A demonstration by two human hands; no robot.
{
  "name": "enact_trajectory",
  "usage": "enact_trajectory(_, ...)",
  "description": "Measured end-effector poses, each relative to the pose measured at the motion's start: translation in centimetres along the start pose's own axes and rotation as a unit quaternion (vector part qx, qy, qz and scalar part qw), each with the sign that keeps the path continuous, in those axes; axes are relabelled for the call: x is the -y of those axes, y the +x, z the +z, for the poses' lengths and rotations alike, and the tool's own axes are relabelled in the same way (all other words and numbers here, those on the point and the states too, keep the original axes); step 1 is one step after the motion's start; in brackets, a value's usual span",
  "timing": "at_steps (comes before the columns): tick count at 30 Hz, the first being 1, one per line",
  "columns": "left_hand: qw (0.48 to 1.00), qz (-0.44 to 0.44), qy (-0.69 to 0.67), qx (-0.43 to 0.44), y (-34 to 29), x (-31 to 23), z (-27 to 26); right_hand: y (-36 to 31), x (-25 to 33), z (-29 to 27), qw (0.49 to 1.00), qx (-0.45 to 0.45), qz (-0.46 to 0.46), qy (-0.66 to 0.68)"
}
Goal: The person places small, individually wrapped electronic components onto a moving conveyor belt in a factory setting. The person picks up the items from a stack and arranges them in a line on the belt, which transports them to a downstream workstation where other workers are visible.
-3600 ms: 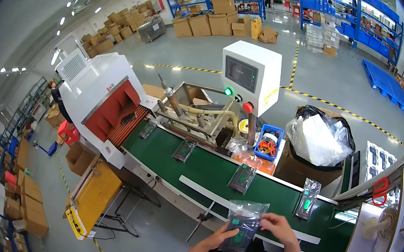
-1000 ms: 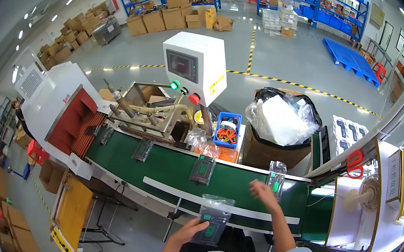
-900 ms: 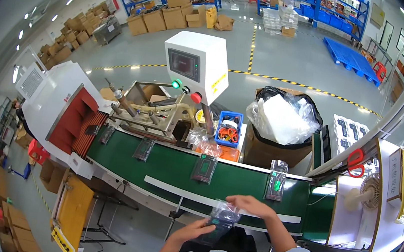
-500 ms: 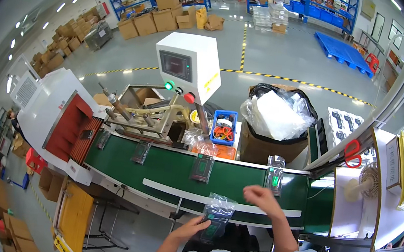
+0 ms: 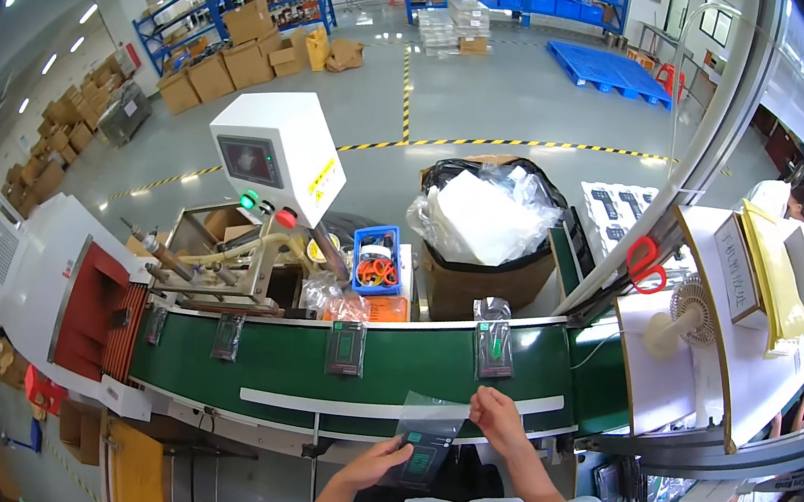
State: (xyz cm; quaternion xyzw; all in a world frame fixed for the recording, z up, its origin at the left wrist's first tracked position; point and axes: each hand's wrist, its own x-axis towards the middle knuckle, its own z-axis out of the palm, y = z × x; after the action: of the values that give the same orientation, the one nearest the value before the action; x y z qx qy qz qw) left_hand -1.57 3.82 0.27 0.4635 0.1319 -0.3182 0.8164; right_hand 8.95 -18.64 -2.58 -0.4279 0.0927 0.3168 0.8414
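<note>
In front of my body, just off the near edge of the green conveyor belt (image 5: 418, 361), is a clear plastic bag (image 5: 430, 413) with a flat black item with green markings (image 5: 419, 462) inside. My left hand (image 5: 374, 463) is closed on its lower left side, thumb on top. At the bag's upper right corner my right hand (image 5: 498, 421) has its fingers pinched together on the edge of the clear film. Similar bagged black packs, such as this one (image 5: 347, 348) and another bagged pack (image 5: 494, 350), lie spaced along the belt.
A white strip (image 5: 402, 412) runs along the belt's near edge. Beyond the belt stand a white control box (image 5: 278, 154), a blue bin (image 5: 377, 260) and a carton lined with a black bag (image 5: 483, 286). A red-mouthed machine (image 5: 93, 298) is at left, a small fan (image 5: 684, 321) at right.
My right hand has come down from above the belt to the bag's upper corner and closed on it. The view has swung to the right. My left hand keeps its hold.
</note>
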Motion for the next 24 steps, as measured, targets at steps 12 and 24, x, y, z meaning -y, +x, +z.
enact_trajectory(12, 0.999, -0.032, 0.013, 0.013, 2.5, 1.2, 1.5, -2.5, 1.7, -0.7, 0.982, -0.011, -0.090, -0.167)
enact_trajectory(24, 0.995, 0.003, -0.103, 0.009, 3.7, 2.4, 2.8, -3.3, 3.6, 1.2, 0.965, 0.051, -0.030, -0.257)
